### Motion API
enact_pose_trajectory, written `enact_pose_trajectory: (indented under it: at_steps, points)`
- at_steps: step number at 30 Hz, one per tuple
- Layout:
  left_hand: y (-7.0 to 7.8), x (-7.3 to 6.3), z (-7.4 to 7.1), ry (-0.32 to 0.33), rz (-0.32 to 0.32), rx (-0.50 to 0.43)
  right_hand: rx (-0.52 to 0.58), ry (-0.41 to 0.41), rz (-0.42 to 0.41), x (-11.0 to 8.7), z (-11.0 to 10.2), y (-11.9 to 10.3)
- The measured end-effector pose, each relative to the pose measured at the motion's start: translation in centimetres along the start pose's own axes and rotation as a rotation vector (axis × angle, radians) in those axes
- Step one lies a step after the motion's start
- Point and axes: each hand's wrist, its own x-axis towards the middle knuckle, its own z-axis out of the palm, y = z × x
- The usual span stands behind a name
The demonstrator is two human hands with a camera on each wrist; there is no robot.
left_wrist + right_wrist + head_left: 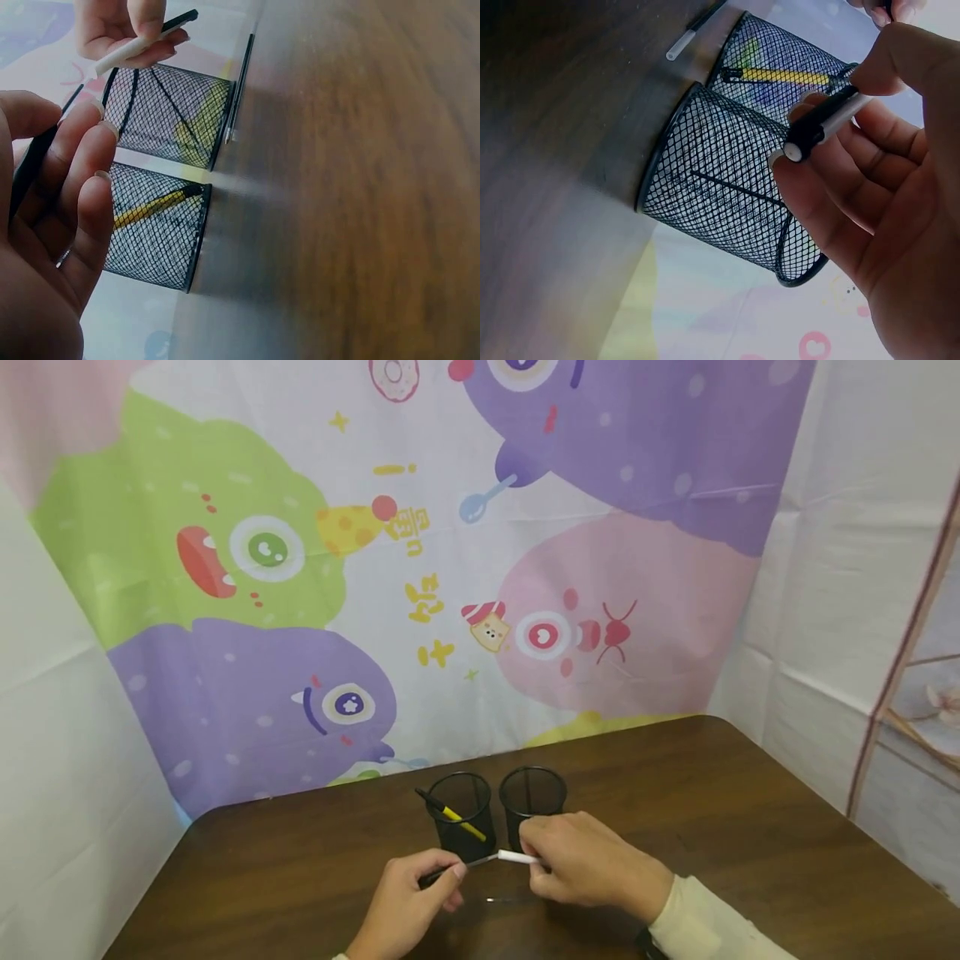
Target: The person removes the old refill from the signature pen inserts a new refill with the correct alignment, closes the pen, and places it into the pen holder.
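My left hand (420, 893) pinches a slim black tool (34, 161) with a thin grey tip, between thumb and fingers. That tip reaches the open end of a white pen barrel (516, 857), where the two meet in the head view. My right hand (592, 864) grips the barrel, whose black clip (821, 124) and round end show in the right wrist view. Below both hands, a thin pen refill (241, 86), part clear and part black, lies on the table.
Two black mesh pen cups stand just beyond the hands. A yellow and black pen (457, 818) leans in the left cup (468, 835); the right cup (532, 793) is partly behind my right hand. Around the brown table (285, 860) hangs a cartoon-printed cloth (420, 693).
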Motion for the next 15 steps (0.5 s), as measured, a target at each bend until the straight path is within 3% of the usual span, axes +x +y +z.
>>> enact_pose_trajectory:
  at_steps: [6,15]
  points:
    - [-0.02,-0.09,0.11,0.033,0.016,-0.021,-0.038,0.037,0.001,-0.05,-0.09,-0.02]
    - [0.39,-0.43,0.09,0.019,-0.018,-0.025,-0.034,0.015,0.013,-0.08,0.09,-0.57]
